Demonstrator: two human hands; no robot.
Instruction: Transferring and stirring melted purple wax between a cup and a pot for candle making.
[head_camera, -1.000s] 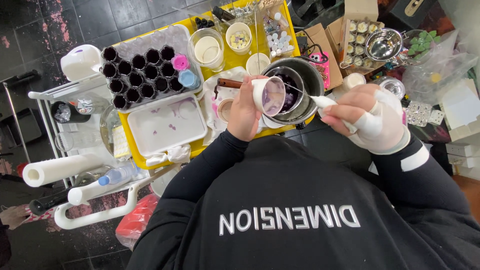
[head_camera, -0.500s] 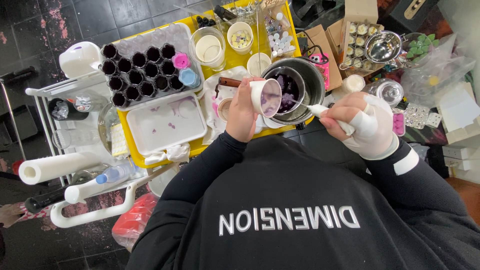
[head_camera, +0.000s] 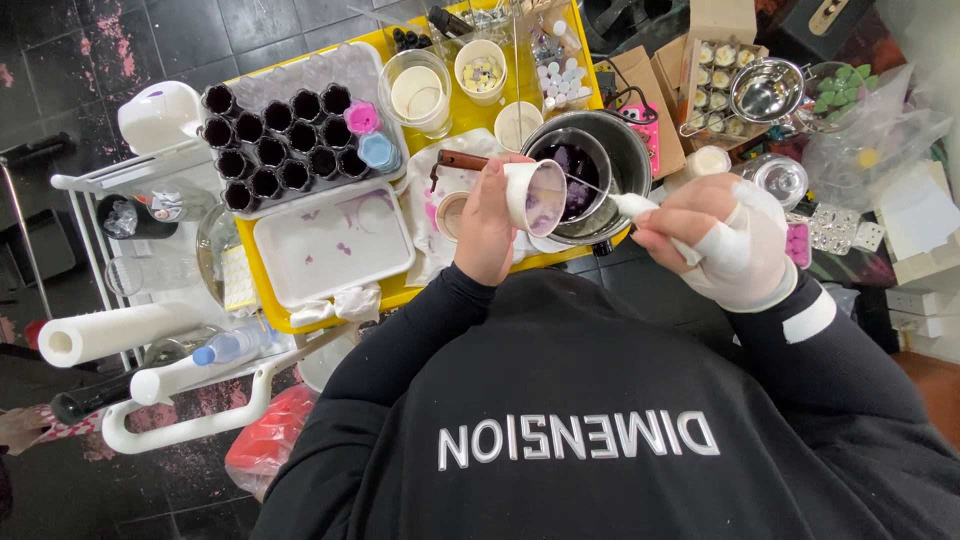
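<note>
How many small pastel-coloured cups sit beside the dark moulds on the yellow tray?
2. A pink cup sits at the right end of the dark moulds; a blue cup sits just below it, nearer the person. None seems hidden.

A craft workshop: melting pot (head_camera: 600, 170), mould tray (head_camera: 285, 150), dye-stained cloths.

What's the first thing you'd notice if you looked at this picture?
Probably the small white cup, stained purple inside, that the left hand tips over a metal pot of dark purple liquid in the middle. The bandaged right hand pokes a thin white-handled tool toward the cup. To the left, a bright yellow tray carries rows of dark little moulds.
</note>
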